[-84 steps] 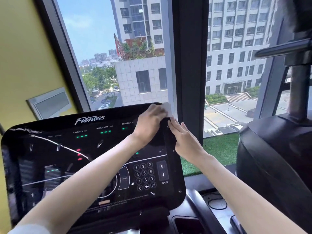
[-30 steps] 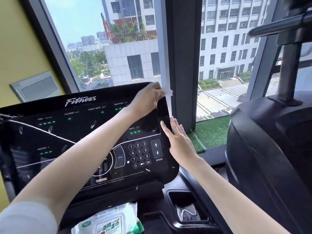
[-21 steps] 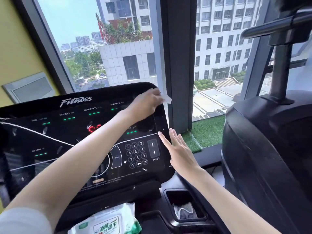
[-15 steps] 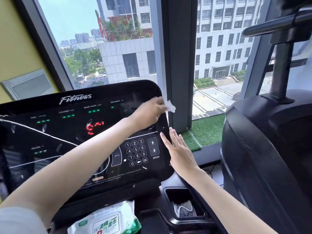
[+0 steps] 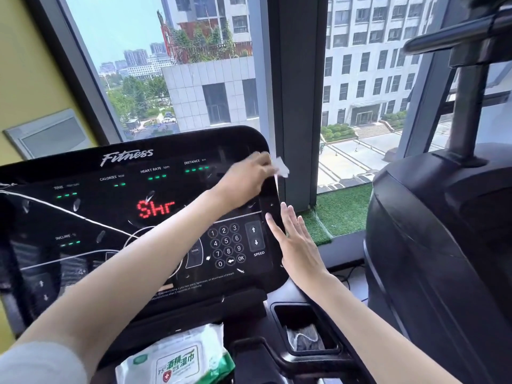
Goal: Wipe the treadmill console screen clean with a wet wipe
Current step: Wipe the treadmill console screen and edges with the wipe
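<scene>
Through the head camera I looked down at the treadmill console screen. It was black and shiny, with red letters glowing in its middle and small green lights above them.

My left hand was up by the top right corner of the screen, with the arm reaching across the glass. Its fingers were curled around the wet wipe. The hand was a bit blurry, so I could not tell each finger apart. The wipe was small and white. It lay against the right rim of the screen, and one corner poked out past the rim.

My right hand was lower down, at the right rim of the screen. It was flat, with the fingers straight and a little apart, holding nothing. The fingertips looked to touch the rim, just beside the speed arrows. The number keypad sat left of those arrows.

Below the screen lay a pack of wet wipes with a green and white label. Below the screen's right corner was a dark cup pocket with something crumpled and grey inside. Right of the screen stood another big black machine. Behind the screen was a window, with a strip of green fake grass along its bottom.
</scene>
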The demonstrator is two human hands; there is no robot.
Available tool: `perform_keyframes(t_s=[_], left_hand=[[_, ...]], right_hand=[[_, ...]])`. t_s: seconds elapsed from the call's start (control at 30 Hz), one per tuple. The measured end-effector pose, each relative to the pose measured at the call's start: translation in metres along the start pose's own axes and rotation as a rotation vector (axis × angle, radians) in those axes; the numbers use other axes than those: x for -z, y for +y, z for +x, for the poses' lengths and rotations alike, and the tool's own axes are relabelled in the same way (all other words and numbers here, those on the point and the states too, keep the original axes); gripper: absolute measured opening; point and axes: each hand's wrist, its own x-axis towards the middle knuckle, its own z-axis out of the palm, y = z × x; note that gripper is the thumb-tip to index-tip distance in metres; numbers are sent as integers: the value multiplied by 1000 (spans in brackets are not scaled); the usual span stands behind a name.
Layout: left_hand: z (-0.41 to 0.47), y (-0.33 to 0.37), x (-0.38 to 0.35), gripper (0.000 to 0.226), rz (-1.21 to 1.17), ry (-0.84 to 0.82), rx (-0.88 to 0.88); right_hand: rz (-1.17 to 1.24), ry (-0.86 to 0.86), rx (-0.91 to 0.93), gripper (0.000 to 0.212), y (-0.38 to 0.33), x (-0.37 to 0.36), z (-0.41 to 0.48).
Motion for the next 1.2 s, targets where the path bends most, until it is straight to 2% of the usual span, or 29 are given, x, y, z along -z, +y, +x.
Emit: perform_keyframes(t_s=[0.07, 0.1, 0.13, 0.23, 0.27, 0.33, 0.43, 0.47, 0.5, 0.6, 0.63, 0.67, 0.77, 0.8, 0.87, 0.93, 0.97, 1.03, 1.1, 1.17, 1.2], left_hand=[[8, -10, 4, 23, -58, 171, 182], [7, -11, 2, 22, -79, 204, 201], [4, -8, -1, 25, -86, 185, 159], [-16, 11, -10, 37, -70, -42, -114], [-17, 11, -10, 36, -55, -83, -153], [-8, 3, -5, 31, -52, -33, -68], [3, -5, -1, 20, -77, 199, 197], [1, -3, -4, 20, -85, 230, 218], [-3, 3, -8, 25, -85, 208, 179], [-20, 21, -19, 35, -55, -52, -74], [-20, 19, -18, 33, -46, -67, -86], [-17, 14, -15, 30, -51, -34, -40], [-7, 7, -11, 15, -130, 201, 223], [-9, 10, -15, 14, -145, 231, 247], [-20, 23, -29, 20, -135, 144, 133], [-35, 36, -39, 29, -120, -40, -26], [-36, 36, -37, 31, -119, -76, -39], [-26, 29, -28, 26, -159, -10, 78], [-17, 23, -24, 18, -182, 154, 229], [-22, 26, -32, 21, -151, 180, 230], [-29, 33, -38, 26, -126, 112, 162]], right_hand=[[-41, 23, 8, 94, -2, -2, 0], [-55, 36, 12, 93, -3, -3, 1], [-64, 45, 12, 94, -3, -4, 1], [-62, 45, 19, 94, 0, -5, 4], [-47, 34, 28, 94, 1, -4, 4], [-26, 12, 46, 94, 3, -1, 3], [-10, -17, 68, 94, 6, 2, 1], [-4, -19, 77, 95, 7, 4, 1], [-7, -28, 88, 96, 8, 6, 1], [17, -60, 116, 100, 14, 9, -3], [35, -46, 121, 100, 17, 8, -4], [51, -33, 117, 101, 20, 7, -7], [79, -41, 103, 102, 28, 2, -19], [75, -52, 121, 101, 28, 1, -22], [56, -82, 171, 102, 28, -1, -28], [48, -93, 185, 105, 29, -5, -30], [50, -96, 183, 105, 30, -7, -30], [58, -98, 189, 105, 31, -9, -30], [64, -98, 198, 104, 30, -9, -31], [69, -106, 195, 102, 30, -11, -31], [70, -107, 194, 100, 31, -13, -31]])
